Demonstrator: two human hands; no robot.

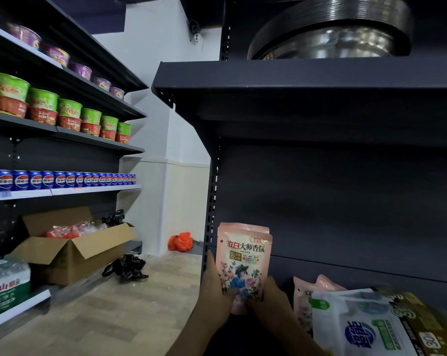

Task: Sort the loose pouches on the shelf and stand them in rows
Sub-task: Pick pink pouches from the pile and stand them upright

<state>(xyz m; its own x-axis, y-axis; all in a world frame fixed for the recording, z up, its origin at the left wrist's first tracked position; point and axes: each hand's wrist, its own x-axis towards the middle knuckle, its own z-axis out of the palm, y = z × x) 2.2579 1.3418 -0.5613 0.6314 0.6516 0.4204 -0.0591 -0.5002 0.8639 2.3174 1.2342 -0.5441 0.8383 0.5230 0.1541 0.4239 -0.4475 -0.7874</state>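
A pink floral pouch [243, 255] stands upright at the left end of the dark shelf, with a second pink pouch right behind it. My left hand [214, 291] grips its lower left side and my right hand [268, 301] grips its lower right side. To the right, more pink pouches [304, 294] lean loosely behind a white and green pouch [356, 322] and a gold pouch [427, 319], which lie tilted at the bottom right.
The shelf back panel [345, 201] is dark and bare above the pouches. An upper shelf [294, 75] carries stacked metal bowls [332, 32]. On the left, shelves hold noodle cups [63, 111] and blue cans [60, 179]. An open cardboard box [71, 250] and black bags [126, 267] sit low.
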